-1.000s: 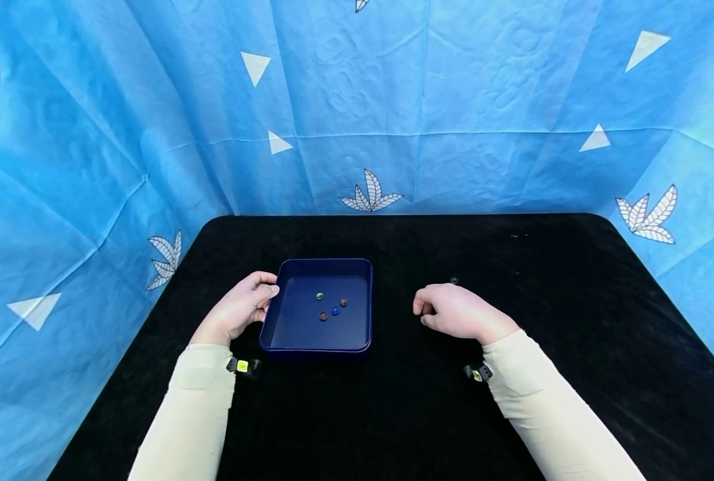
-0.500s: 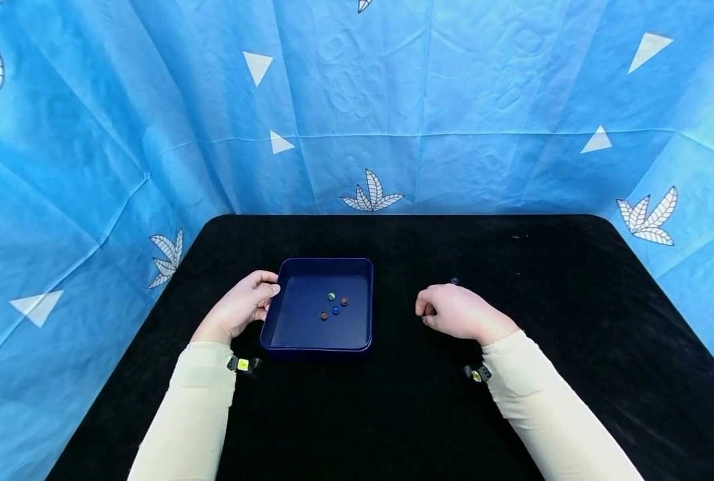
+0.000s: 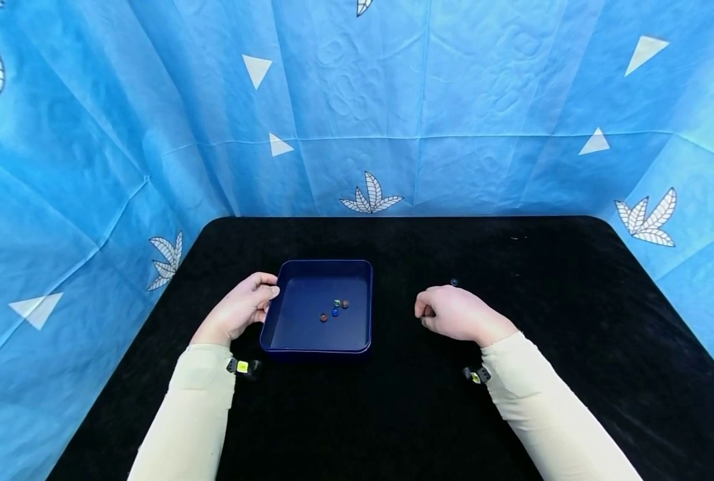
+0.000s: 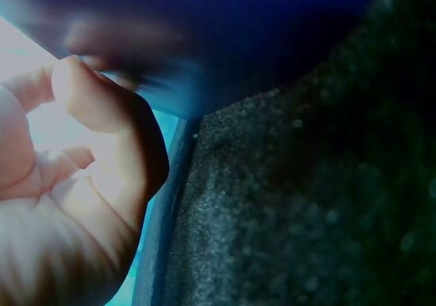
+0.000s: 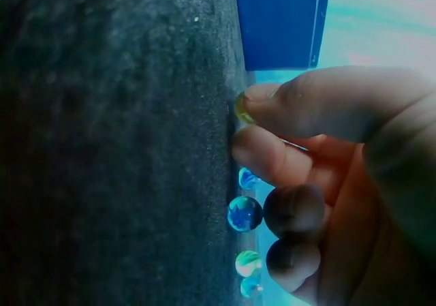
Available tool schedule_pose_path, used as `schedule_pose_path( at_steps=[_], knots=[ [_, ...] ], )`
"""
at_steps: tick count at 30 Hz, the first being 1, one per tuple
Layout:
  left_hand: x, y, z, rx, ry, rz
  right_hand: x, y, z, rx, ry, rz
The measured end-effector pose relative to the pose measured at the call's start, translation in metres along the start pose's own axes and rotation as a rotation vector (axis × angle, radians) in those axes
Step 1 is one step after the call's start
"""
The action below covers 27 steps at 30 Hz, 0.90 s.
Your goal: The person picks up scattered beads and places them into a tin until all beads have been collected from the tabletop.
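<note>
A square dark blue tray sits left of centre in the head view, with a few small glass marbles inside. My left hand grips its left wall, thumb at the rim and fingers curled outside. In the left wrist view that hand is close by the blurred tray side. To the right, my right hand is low over the black cloth, fingers bent down. The right wrist view shows thumb and forefinger pinching a yellow-green marble, partly hidden by the thumb.
Several more marbles lie on the cloth beyond the right hand's fingers, among them a blue one and a green-white one. From the head, one dark marble shows just behind that hand. A blue patterned curtain hangs behind the black-covered table.
Inside the tray, the green marble has rolled to the right, up to the blue and brown ones. Both hands have stayed almost where they were.
</note>
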State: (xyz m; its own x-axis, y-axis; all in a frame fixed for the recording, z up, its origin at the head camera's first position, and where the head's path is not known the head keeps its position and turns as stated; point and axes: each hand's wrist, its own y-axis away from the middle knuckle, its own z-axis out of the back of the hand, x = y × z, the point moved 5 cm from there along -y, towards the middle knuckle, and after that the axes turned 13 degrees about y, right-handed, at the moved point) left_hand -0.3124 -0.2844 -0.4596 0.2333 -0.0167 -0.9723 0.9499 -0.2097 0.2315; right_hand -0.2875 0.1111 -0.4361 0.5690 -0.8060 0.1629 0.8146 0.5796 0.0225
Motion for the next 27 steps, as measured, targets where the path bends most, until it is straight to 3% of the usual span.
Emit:
schedule_pose_path(
  at_steps=[5, 17, 27],
  knots=[
    [0.001, 0.001, 0.000, 0.000, 0.000, 0.000, 0.001, -0.001, 0.003, -0.006, -0.058, -0.017],
    [0.006, -0.001, 0.001, 0.008, 0.021, 0.003, 0.002, -0.001, 0.007, -0.108, -0.123, 0.001],
    [0.002, -0.003, 0.002, 0.005, 0.014, 0.005, 0.003, -0.002, 0.017, -0.188, -0.128, -0.007]
  ],
)
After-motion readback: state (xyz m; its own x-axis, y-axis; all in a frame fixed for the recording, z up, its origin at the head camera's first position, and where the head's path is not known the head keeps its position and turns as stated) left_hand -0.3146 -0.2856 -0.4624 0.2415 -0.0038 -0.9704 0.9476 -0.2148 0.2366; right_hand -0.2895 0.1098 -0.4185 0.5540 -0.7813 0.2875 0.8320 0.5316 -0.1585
